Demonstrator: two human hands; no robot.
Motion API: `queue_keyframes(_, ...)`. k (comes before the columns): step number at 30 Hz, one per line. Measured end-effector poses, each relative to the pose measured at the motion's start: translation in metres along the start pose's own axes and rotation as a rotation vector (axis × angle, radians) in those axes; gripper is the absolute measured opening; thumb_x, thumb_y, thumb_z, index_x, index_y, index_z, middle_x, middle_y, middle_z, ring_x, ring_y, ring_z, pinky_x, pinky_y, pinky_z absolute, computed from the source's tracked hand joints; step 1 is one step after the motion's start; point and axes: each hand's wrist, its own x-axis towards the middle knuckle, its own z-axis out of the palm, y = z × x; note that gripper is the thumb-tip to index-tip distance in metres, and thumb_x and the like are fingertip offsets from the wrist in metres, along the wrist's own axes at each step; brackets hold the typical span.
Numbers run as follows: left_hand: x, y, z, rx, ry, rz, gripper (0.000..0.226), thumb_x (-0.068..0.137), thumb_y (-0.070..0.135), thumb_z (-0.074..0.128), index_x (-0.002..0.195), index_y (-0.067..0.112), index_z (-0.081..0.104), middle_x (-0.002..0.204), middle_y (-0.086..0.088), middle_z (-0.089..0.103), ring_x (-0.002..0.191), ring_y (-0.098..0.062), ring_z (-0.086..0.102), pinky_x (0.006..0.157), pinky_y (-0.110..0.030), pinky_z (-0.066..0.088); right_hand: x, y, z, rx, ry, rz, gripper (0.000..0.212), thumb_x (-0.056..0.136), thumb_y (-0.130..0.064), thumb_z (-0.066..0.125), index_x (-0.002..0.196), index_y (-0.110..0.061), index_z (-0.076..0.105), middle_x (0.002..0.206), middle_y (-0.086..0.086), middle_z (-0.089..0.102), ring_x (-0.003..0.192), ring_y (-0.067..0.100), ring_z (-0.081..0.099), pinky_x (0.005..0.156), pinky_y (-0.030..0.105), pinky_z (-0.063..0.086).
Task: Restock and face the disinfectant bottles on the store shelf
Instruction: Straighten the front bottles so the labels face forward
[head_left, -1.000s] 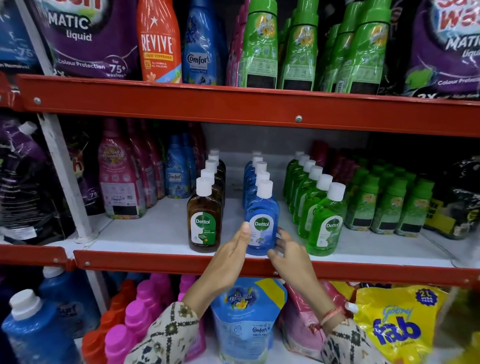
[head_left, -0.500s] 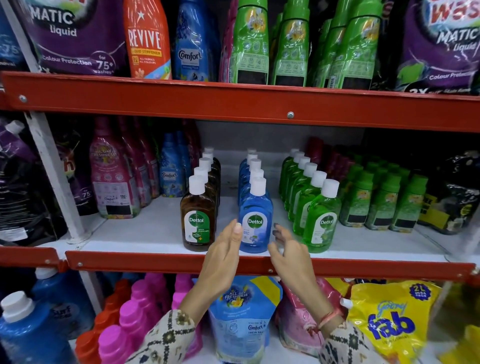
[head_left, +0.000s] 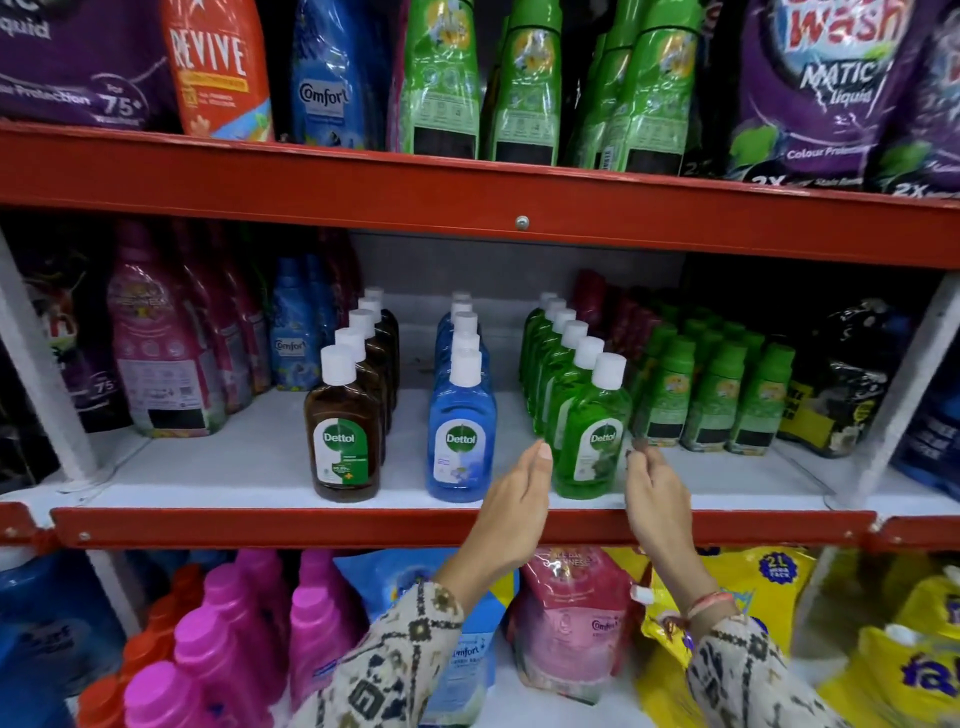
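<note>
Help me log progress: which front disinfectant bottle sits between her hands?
The green front bottle, rightmost of the three rows; the left hand and right hand flank it.

The one camera sits on my head, facing forward and slightly down, close to the middle shelf (head_left: 249, 462). It catches the shelf above, the one below, and both my forearms reaching in from the bottom edge.

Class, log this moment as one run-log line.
stage: facing | left hand: open beside green bottle | right hand: open, other side | bottle: upright, front edge
</note>
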Motion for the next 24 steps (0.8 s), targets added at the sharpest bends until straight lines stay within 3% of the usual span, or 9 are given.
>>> queue_keyframes(2,0.008,0.005,0.004,-0.033,-0.067,-0.060,0.067,0.102,0.060,0.014,0.156,0.022,0.031,0.160,0.005,0.035,0.148,-0.011,0.029,0.112,-0.018,0.015,0.003,-0.001,-0.001,-0.050,-0.109,0.009,0.031,0.100,-0.024,0.030,0.086,-0.008,0.052,0.070,0.009,0.055,0.081,0.032,0.053,0.069,0.040,0.036)
queue_keyframes(4,0.012,0.008,0.007,-0.049,-0.124,-0.098,0.083,0.092,0.076,0.008,0.155,0.029,0.033,0.161,0.005,0.036,0.149,-0.015,0.030,0.119,-0.030,0.018,0.002,-0.003,-0.002,-0.069,-0.134,-0.007,0.034,0.100,-0.022,0.031,0.066,-0.019,0.039,0.062,0.001,0.043,0.076,0.028,0.048,0.068,0.038,0.033)
queue_keyframes(7,0.017,0.004,0.009,-0.057,-0.169,-0.124,0.099,0.079,0.091,0.001,0.154,0.036,0.035,0.156,0.007,0.043,0.145,-0.016,0.036,0.120,-0.039,0.023,-0.002,-0.003,-0.002,-0.089,-0.113,-0.031,0.039,0.099,-0.021,0.032,0.061,-0.023,0.033,0.058,-0.001,0.039,0.073,0.027,0.045,0.067,0.037,0.030)
queue_keyframes(9,0.018,0.003,0.008,-0.081,-0.176,-0.130,0.104,0.072,0.096,0.000,0.143,0.038,0.049,0.134,0.009,0.054,0.125,-0.014,0.049,0.106,-0.035,0.031,-0.004,-0.002,-0.003,-0.082,-0.106,-0.041,0.039,0.099,-0.022,0.033,0.060,-0.023,0.033,0.057,0.001,0.040,0.070,0.028,0.045,0.064,0.038,0.029)
queue_keyframes(11,0.017,0.007,0.006,-0.119,-0.175,-0.143,0.100,0.069,0.097,0.001,0.131,0.038,0.053,0.120,0.009,0.048,0.111,-0.011,0.050,0.097,-0.032,0.029,-0.006,-0.001,-0.004,-0.062,-0.088,-0.064,0.040,0.098,-0.020,0.035,0.058,-0.022,0.032,0.055,0.003,0.041,0.067,0.029,0.044,0.062,0.039,0.029)
queue_keyframes(12,0.017,0.009,0.005,-0.138,-0.172,-0.147,0.105,0.069,0.097,0.001,0.138,0.034,0.050,0.119,0.009,0.047,0.110,-0.011,0.050,0.097,-0.032,0.029,-0.007,0.000,-0.005,-0.052,-0.076,-0.082,0.041,0.098,-0.019,0.036,0.057,-0.022,0.031,0.054,0.004,0.042,0.066,0.029,0.044,0.060,0.040,0.029)
queue_keyframes(15,0.020,0.008,0.005,-0.147,-0.178,-0.145,0.120,0.063,0.101,0.002,0.150,0.028,0.042,0.123,0.008,0.051,0.119,-0.013,0.053,0.101,-0.033,0.029,-0.010,0.000,-0.007,-0.032,-0.077,-0.106,0.042,0.097,-0.018,0.037,0.057,-0.026,0.031,0.053,0.004,0.042,0.062,0.029,0.043,0.058,0.040,0.029)
queue_keyframes(20,0.024,0.005,0.008,-0.153,-0.175,-0.138,0.118,0.063,0.102,0.003,0.151,0.033,0.039,0.147,0.002,0.053,0.131,-0.015,0.051,0.110,-0.035,0.028,-0.009,0.005,-0.007,-0.034,-0.097,-0.140,0.033,0.096,-0.025,0.034,0.064,-0.027,0.040,0.065,0.014,0.055,0.075,0.037,0.054,0.066,0.043,0.039)
queue_keyframes(24,0.023,0.001,0.008,-0.102,-0.184,-0.117,0.106,0.072,0.097,0.004,0.151,0.036,0.040,0.153,0.001,0.049,0.140,-0.017,0.044,0.122,-0.043,0.024,-0.008,0.004,-0.006,-0.076,-0.144,-0.157,0.031,0.095,-0.029,0.031,0.099,-0.019,0.061,0.083,0.017,0.068,0.084,0.035,0.058,0.079,0.046,0.048)
